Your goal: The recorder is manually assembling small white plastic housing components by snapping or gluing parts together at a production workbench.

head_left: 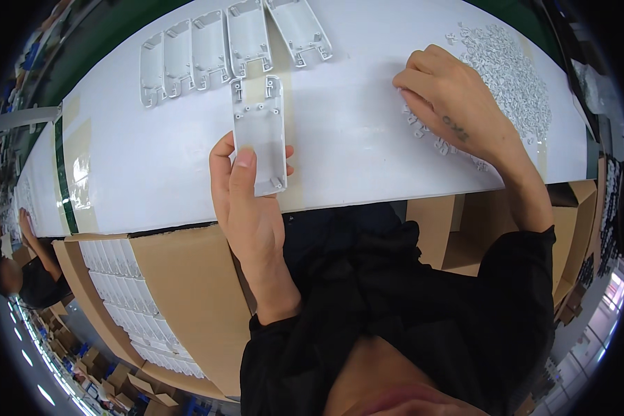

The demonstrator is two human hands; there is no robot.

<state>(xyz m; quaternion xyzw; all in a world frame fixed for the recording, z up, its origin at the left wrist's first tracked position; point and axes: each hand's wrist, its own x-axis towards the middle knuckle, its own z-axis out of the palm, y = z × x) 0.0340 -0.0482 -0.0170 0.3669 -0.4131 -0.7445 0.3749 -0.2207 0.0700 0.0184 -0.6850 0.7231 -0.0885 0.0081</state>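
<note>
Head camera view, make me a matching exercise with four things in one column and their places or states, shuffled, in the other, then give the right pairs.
Things
1. Left hand
2. Right hand
3. Heap of small pieces
4. Open cardboard box

Places or states
A. On the right part of the white table
B. Fingers bent, back turned to the camera
C. At the picture's lower left, holding rows of white parts
D. Gripping a white housing, thumb inside it

Pairs: 1-D, 2-B, 3-A, 4-C
</note>
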